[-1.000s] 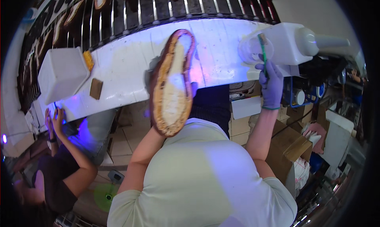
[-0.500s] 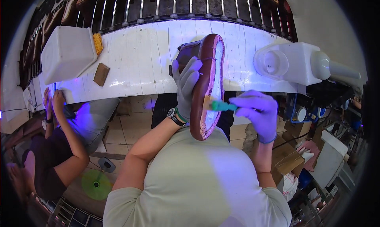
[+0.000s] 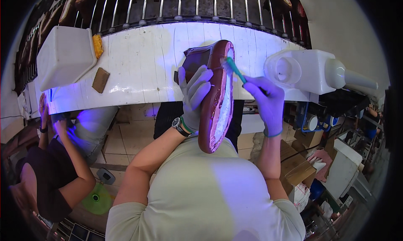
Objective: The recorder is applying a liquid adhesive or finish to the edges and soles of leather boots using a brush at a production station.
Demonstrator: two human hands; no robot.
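A brown leather shoe upper (image 3: 207, 119), its pale underside turned to the right, stands on end in front of my chest. My left hand (image 3: 195, 92), in a light glove, is closed around its left side, near a dark flap of the upper. In my gloved right hand (image 3: 268, 102) is a green-handled brush (image 3: 237, 71), pinched between the fingers. The bristles touch the upper part of the underside, close to its edge. A whitish, wet-looking layer covers much of that underside.
On the white table (image 3: 138, 64) are a white plastic tub (image 3: 67, 56), a yellow sponge (image 3: 98, 46), a brown block (image 3: 100, 80) and a white bottle-shaped container with a round opening (image 3: 310, 71). A metal roller rack (image 3: 197, 5) with shoes lies beyond. A co-worker (image 3: 71, 169) sits at left.
My right hand has moved the brush up along the underside, from its lower middle to near the top. The left hand keeps its hold on the shoe upper.
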